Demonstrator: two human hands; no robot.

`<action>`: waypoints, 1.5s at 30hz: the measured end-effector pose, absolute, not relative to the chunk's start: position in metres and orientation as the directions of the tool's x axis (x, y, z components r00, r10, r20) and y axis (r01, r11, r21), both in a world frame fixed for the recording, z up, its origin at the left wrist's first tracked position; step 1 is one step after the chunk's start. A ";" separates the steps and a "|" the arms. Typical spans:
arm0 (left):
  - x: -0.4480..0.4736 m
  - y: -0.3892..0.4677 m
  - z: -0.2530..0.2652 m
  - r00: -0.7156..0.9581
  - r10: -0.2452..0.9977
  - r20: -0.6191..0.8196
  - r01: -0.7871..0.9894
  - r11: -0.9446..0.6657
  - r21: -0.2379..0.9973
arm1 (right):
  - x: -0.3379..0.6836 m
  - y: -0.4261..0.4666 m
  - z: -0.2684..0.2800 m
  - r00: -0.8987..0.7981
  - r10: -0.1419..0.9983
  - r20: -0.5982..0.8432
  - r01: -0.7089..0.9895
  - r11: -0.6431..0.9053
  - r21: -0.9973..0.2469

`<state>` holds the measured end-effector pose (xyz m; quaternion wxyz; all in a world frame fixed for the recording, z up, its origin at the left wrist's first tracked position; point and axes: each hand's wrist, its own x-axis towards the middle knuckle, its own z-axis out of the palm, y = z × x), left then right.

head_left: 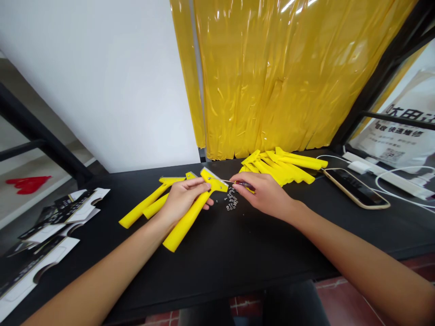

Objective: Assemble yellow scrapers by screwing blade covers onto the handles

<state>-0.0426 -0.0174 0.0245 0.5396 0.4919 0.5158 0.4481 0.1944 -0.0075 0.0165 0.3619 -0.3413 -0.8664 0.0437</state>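
My left hand (185,197) is closed around the neck of a yellow scraper (188,222), whose handle slants down toward me. A metal strip runs along the far edge of its wide head. In my right hand (265,192) is a small screwdriver (243,184) with a dark handle. Its thin shaft points left, and the tip is at the scraper's head near a screw; whether it sits in the screw I cannot tell. Loose screws and nuts (231,199) lie on the black table between my hands. Two more yellow scrapers (144,208) rest beyond my left hand.
A heap of yellow scraper handles (282,167) lies at the back, right of centre. Farther right are a phone (355,186), white cables and a power strip (390,174). Printed cardboard sleeves (57,226) lie at the left. A yellow plastic curtain (272,81) hangs behind the table.
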 end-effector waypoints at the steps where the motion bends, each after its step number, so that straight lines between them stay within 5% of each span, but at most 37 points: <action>1: -0.042 -0.018 0.025 0.067 0.992 -0.110 0.021 0.109 0.994 | 0.194 -0.007 0.017 -0.506 0.618 0.602 0.556 0.767 -0.320; 20: -0.038 -0.022 0.029 0.031 0.992 -0.123 0.014 0.122 0.992 | 0.195 -0.005 0.015 -0.538 0.543 0.645 0.500 0.821 -0.274; 29: -0.036 -0.026 0.034 0.016 0.985 -0.171 0.010 0.170 0.985 | 0.196 -0.006 0.017 -0.497 0.579 0.647 0.478 0.805 -0.352; 38: -0.036 -0.025 0.026 0.040 0.983 -0.181 -0.006 0.181 0.983 | 0.204 0.000 0.013 -0.598 0.511 0.617 0.476 0.846 -0.240; 45: -0.038 -0.026 0.017 -0.004 0.996 0.092 0.215 -0.089 0.973 | 0.203 -0.006 0.018 -0.571 0.533 0.625 0.582 0.799 -0.149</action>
